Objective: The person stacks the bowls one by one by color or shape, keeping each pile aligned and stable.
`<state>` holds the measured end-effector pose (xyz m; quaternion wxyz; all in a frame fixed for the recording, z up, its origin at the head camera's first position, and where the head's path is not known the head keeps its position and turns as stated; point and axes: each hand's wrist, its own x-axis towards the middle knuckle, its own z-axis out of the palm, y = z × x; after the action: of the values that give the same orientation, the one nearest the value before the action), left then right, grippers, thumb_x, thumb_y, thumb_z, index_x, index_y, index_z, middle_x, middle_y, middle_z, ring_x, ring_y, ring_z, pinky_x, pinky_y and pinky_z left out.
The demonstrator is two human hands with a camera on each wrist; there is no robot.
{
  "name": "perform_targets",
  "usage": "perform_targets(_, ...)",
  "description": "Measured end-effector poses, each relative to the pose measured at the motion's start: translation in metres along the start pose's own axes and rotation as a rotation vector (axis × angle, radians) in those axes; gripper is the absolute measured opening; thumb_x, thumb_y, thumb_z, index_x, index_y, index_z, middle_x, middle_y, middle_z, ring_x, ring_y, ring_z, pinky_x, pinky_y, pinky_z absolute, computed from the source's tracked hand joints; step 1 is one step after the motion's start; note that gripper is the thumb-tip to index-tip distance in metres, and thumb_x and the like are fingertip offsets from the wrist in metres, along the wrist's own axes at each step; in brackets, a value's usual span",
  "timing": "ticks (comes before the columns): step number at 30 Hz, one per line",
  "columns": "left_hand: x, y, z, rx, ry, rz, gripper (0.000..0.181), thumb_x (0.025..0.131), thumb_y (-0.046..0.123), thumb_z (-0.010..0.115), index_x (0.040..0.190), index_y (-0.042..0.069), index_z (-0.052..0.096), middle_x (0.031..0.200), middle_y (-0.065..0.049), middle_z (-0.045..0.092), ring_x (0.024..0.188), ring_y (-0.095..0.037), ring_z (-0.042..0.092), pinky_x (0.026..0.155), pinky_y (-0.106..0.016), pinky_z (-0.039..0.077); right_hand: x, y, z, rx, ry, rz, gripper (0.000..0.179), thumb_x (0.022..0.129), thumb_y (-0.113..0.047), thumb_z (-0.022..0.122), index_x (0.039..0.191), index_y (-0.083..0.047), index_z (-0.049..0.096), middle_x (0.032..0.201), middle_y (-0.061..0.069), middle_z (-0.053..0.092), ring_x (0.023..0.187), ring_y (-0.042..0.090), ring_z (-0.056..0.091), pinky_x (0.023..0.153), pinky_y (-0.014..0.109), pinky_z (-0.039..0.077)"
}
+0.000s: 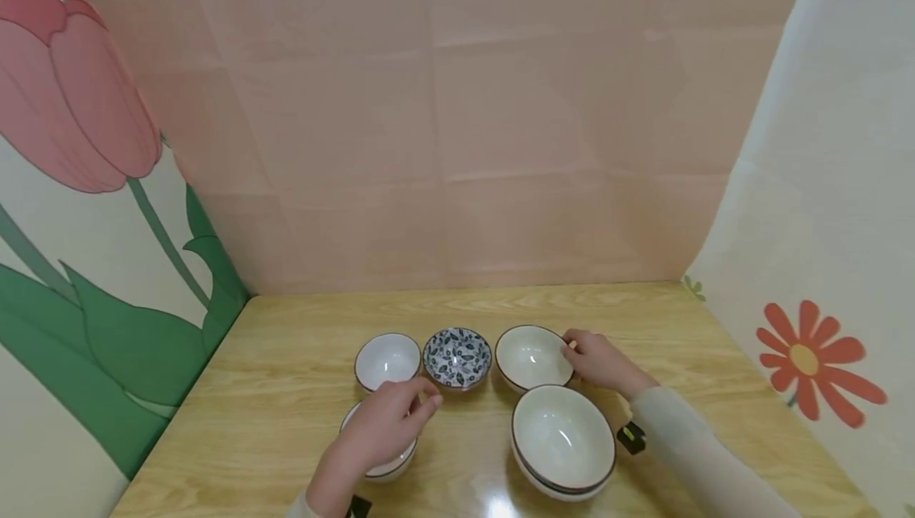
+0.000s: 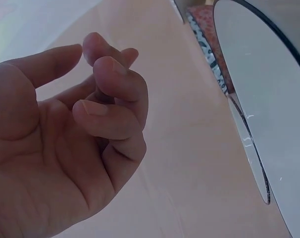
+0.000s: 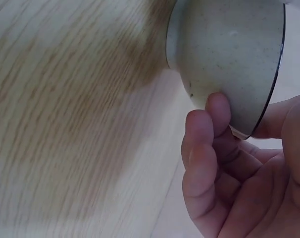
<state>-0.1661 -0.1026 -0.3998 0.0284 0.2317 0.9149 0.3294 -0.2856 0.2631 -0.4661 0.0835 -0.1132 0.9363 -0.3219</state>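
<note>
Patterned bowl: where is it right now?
In the head view, the patterned bowl sits in the back row, between the white bowl at left and the cream bowl that the right hand pinches.

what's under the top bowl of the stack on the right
Another bowl, its outer edge showing below the top bowl. Its inside is covered and cannot be seen.

Left fingers [image 2: 130,87] loosely curled

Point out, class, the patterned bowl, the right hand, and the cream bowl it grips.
Patterned bowl [image 1: 457,357]: head view, inside surface.
Right hand [image 1: 602,361]: head view, back of the hand.
Cream bowl [image 3: 229,57]: right wrist view, outer wall.
</note>
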Motion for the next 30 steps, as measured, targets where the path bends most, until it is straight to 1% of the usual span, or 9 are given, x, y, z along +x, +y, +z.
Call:
perform_targets(2, 0.001, 0.001, 0.0, -0.001, -0.004, -0.002, 0.028, 0.104, 0.034, 0.053, 0.11, 0.012, 0.069, 0.071, 0.011, 0.056, 0.063, -0.004, 0.05, 0.059, -0.025, 0.044, 0.001, 0.0, 0.002, -0.012, 0.005, -0.01, 0.028, 0.101, -0.014, 0.053, 0.119, 0.007, 0.057, 0.083, 0.008, 0.064, 0.062, 0.017, 0.059, 0.053, 0.031, 0.052)
perform_targets(4, 0.002, 0.002, 0.0, -0.002, -0.005, 0.0, 0.028, 0.104, 0.033, 0.053, 0.11, 0.011, 0.069, 0.07, 0.011, 0.055, 0.062, -0.004, 0.049, 0.058, -0.025, 0.044, 0.001, 0.0, 0.003, -0.031, 0.015, -0.041, 0.025, 0.101, -0.012, 0.053, 0.115, 0.009, 0.057, 0.082, 0.008, 0.063, 0.063, 0.017, 0.059, 0.053, 0.031, 0.053)
perform_targets(8, 0.006, 0.004, 0.003, -0.004, -0.004, 0.01, 0.026, 0.103, 0.031, 0.055, 0.109, 0.01, 0.07, 0.068, 0.011, 0.054, 0.058, -0.004, 0.047, 0.056, -0.025, 0.043, 0.004, 0.001, 0.007, -0.073, 0.054, -0.068, 0.019, 0.1, -0.008, 0.053, 0.108, 0.008, 0.06, 0.081, 0.008, 0.062, 0.066, 0.016, 0.057, 0.055, 0.029, 0.052)
perform_targets(13, 0.009, 0.007, 0.007, -0.005, -0.024, 0.012, 0.029, 0.103, 0.033, 0.055, 0.111, 0.01, 0.07, 0.068, 0.012, 0.054, 0.059, -0.003, 0.048, 0.057, -0.024, 0.043, 0.007, 0.005, 0.01, -0.086, 0.084, -0.054, 0.019, 0.1, -0.007, 0.053, 0.109, 0.008, 0.062, 0.084, 0.01, 0.064, 0.069, 0.017, 0.058, 0.057, 0.029, 0.053)
perform_targets(17, 0.012, 0.007, 0.009, -0.017, -0.042, 0.006, 0.03, 0.103, 0.033, 0.054, 0.115, 0.009, 0.069, 0.068, 0.012, 0.056, 0.058, -0.003, 0.05, 0.056, -0.024, 0.044, 0.007, 0.007, 0.009, -0.089, 0.101, -0.074, 0.021, 0.1, -0.007, 0.053, 0.109, 0.008, 0.062, 0.084, 0.01, 0.064, 0.069, 0.017, 0.058, 0.057, 0.028, 0.053)
perform_targets(20, 0.013, 0.007, 0.009, -0.022, -0.052, 0.002, 0.03, 0.103, 0.033, 0.054, 0.116, 0.01, 0.069, 0.071, 0.012, 0.058, 0.06, -0.003, 0.051, 0.058, -0.024, 0.045, 0.004, 0.011, 0.003, -0.093, 0.107, -0.089, 0.021, 0.1, -0.008, 0.052, 0.108, 0.008, 0.062, 0.082, 0.01, 0.064, 0.066, 0.016, 0.058, 0.055, 0.028, 0.052)
perform_targets(23, 0.014, 0.008, 0.009, -0.034, -0.068, 0.008, 0.03, 0.103, 0.034, 0.055, 0.116, 0.011, 0.069, 0.074, 0.011, 0.06, 0.061, -0.002, 0.052, 0.059, -0.024, 0.046, 0.001, 0.015, -0.007, -0.099, 0.121, -0.093, 0.021, 0.1, -0.008, 0.052, 0.108, 0.008, 0.062, 0.077, 0.008, 0.062, 0.061, 0.014, 0.057, 0.052, 0.027, 0.051)
perform_targets(27, 0.014, 0.009, 0.009, -0.046, -0.078, 0.015, 0.03, 0.102, 0.034, 0.055, 0.116, 0.011, 0.069, 0.075, 0.01, 0.06, 0.062, -0.002, 0.053, 0.06, -0.024, 0.046, -0.004, 0.018, -0.022, -0.105, 0.144, -0.093, 0.026, 0.101, -0.008, 0.05, 0.114, 0.012, 0.059, 0.072, 0.006, 0.06, 0.057, 0.014, 0.057, 0.05, 0.028, 0.049)
perform_targets(30, 0.013, 0.01, 0.009, -0.039, -0.076, 0.012, 0.03, 0.103, 0.035, 0.055, 0.116, 0.012, 0.069, 0.074, 0.012, 0.059, 0.063, -0.002, 0.053, 0.061, -0.024, 0.045, -0.007, 0.016, -0.033, -0.108, 0.147, -0.087, 0.032, 0.102, -0.011, 0.048, 0.12, 0.015, 0.056, 0.074, 0.007, 0.062, 0.059, 0.014, 0.059, 0.05, 0.028, 0.05)
